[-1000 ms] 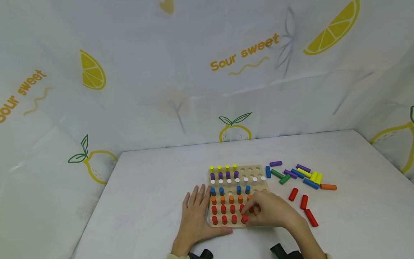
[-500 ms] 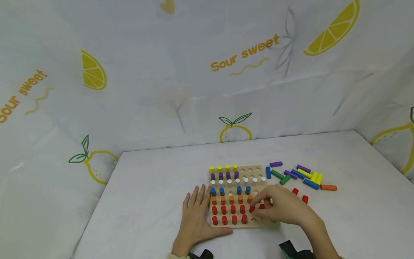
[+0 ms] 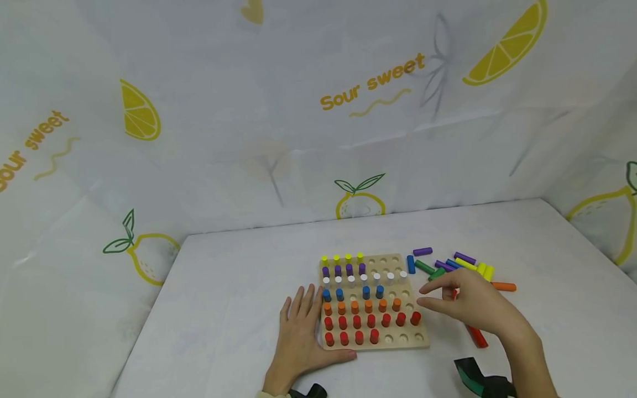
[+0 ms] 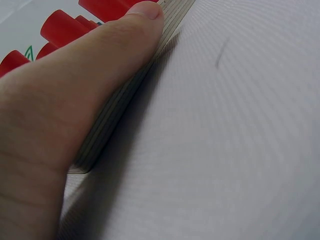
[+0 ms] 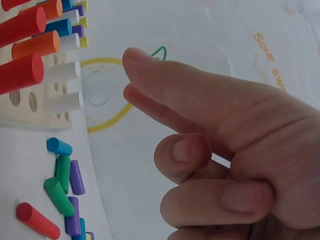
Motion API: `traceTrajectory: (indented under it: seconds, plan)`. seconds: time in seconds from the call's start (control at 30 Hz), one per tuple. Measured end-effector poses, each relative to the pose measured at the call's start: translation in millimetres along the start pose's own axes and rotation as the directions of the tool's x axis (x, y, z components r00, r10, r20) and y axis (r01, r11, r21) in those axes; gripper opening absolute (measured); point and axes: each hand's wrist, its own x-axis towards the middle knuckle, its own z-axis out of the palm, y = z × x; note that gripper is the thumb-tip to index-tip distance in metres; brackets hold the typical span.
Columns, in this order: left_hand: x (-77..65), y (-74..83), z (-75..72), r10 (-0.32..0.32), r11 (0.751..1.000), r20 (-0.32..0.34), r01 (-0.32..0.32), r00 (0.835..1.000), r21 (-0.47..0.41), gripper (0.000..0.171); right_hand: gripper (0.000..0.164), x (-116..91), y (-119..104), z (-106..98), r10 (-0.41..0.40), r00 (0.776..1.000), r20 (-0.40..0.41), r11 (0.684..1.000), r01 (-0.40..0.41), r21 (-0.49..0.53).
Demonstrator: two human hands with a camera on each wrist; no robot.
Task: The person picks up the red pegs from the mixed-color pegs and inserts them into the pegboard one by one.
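A wooden pegboard [image 3: 411, 330] holds rows of coloured pegs, with two nearer rows of red pegs [image 3: 371, 320]. My left hand [image 3: 301, 331] lies flat with spread fingers at the board's left side. Its thumb stretches along the near edge, and the left wrist view shows the thumb tip [image 4: 146, 10] touching the board's layered rim. My right hand [image 3: 475, 301] hovers just right of the board with nothing between thumb and index finger, which stand apart. Its other fingers curl loosely in the right wrist view. Empty holes [image 3: 403, 338] show at the front right.
Loose pegs lie on the white tabletop right of the board: green [image 3: 424, 266], purple [image 3: 422, 251], blue [image 3: 410, 264], yellow [image 3: 489, 273] and orange [image 3: 504, 287]. A loose red peg [image 3: 476, 336] lies partly behind my right hand, which hides others. A printed white cloth [image 3: 239, 138] hangs behind.
My right hand has moved right, off the red pegs and past the board's right edge, uncovering the right end of the red rows. My left hand stays in place.
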Motion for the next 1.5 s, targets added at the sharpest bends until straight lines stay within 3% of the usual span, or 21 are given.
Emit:
traceTrajectory:
  seconds: [0.2, 0.53, 0.7, 0.9, 1.1, 1.33, 1.5]
  plan:
    - [-0.1, 0.2, 0.0, 0.003, 1.000, -0.007, -0.003, 1.000, 0.014, 0.132, 0.029, -3, 7, -7, 0.029, 0.999, -0.019, 0.999, -0.029, 0.032]
    - [0.1, 0.3, 0.5, 0.009, 1.000, -0.020, -0.008, 1.000, 0.021, 0.132, 0.035, -1, 22, -11, 0.109, 0.990, -0.090, 0.993, -0.112, -0.029]
    - [0.6, 0.7, 0.1, 0.008, 1.000, -0.023, -0.008, 1.000, 0.009, 0.133, 0.040, 2, 32, -11, 0.183, 0.975, -0.123, 0.981, -0.190, -0.040]
    - [0.3, 1.2, -0.4, -0.003, 1.000, -0.007, 0.003, 1.000, -0.012, 0.133, 0.049, 5, 41, -10, 0.300, 0.948, -0.105, 0.951, -0.305, -0.040]
    - [0.1, -0.1, 0.7, 0.017, 1.000, -0.037, -0.017, 0.999, -0.003, 0.133, 0.052, 8, 47, -7, 0.339, 0.936, -0.092, 0.937, -0.344, -0.057]
    - [-0.1, -0.3, 0.7, 0.010, 1.000, -0.027, -0.010, 1.000, -0.007, 0.133, 0.054, 11, 52, -3, 0.412, 0.907, -0.091, 0.906, -0.418, -0.070]
    - [-0.1, -0.4, 0.9, 0.012, 1.000, -0.024, -0.012, 1.000, -0.011, 0.133, 0.055, 12, 55, 0, 0.429, 0.901, -0.072, 0.901, -0.432, -0.047]
